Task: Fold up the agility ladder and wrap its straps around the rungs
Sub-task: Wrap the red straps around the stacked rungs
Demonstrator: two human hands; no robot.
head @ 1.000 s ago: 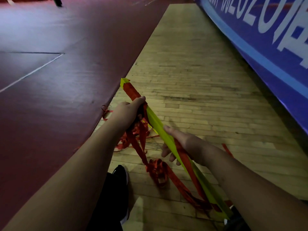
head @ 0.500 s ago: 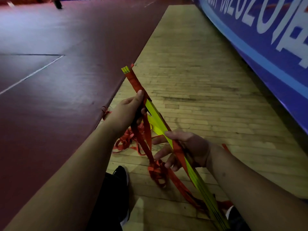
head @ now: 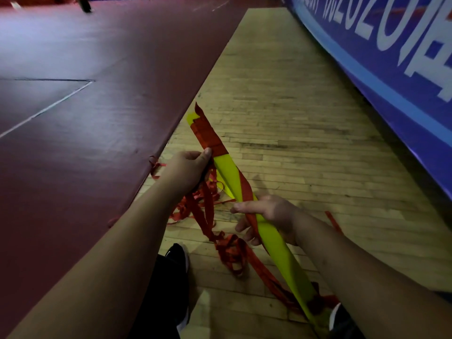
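Note:
A stack of yellow-green ladder rungs (head: 276, 236) runs slantwise from upper left to lower right in front of me. Red strap (head: 208, 135) is wound around its far end, and another turn crosses the middle. My left hand (head: 188, 167) grips the bundle just below the wound far end. My right hand (head: 269, 216) is closed around the middle of the rungs, over a red strap. Loose red straps (head: 230, 250) hang from the bundle and lie tangled on the wooden floor (head: 305, 123) between my arms.
A dark red mat (head: 85, 106) covers the floor to the left, its edge beside the straps. A blue banner (head: 391, 69) with white lettering lines the right side. My black shoe (head: 177, 263) stands below the tangle; another shoe (head: 340, 319) shows at bottom right.
The rung bundle has turned so its flat yellow face shows, and more red strap now covers its far end. My right hand has closed around the middle.

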